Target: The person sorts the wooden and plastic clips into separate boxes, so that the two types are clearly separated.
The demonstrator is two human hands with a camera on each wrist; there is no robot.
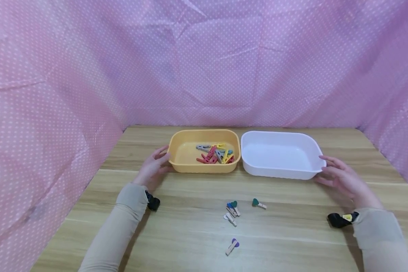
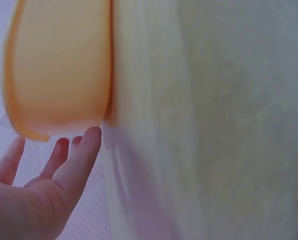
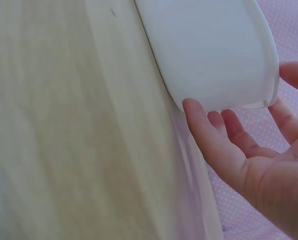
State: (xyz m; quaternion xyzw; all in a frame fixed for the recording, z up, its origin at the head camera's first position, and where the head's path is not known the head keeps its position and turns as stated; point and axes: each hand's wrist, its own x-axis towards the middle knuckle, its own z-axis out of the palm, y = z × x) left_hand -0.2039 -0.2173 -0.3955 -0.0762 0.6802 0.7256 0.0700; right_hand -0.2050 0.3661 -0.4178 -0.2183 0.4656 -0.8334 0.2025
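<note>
My left hand [image 1: 153, 166] is at the left end of a yellow-orange plastic tray [image 1: 204, 169], its loosely spread fingertips right at the wall. Plastic clothespins [image 1: 212, 155] in red, yellow, grey and blue lie piled in the right part of that tray. Beside it, a white plastic tray [image 1: 278, 173] has a bare floor. At its right end is my right hand [image 1: 347, 182], fingers spread and relaxed. In the right wrist view the fingertips [image 3: 191, 106] meet the white wall, while the left wrist view has fingertips [image 2: 93, 134] close against the orange one.
Small wooden clothespins with coloured ornaments lie nearer me: a cluster [image 1: 232, 210] with blue, green and white tops, one with a green heart [image 1: 259, 204], and one with a purple top [image 1: 232, 247]. A pink dotted cloth [image 1: 221, 68] hangs behind the wooden table [image 1: 183, 234].
</note>
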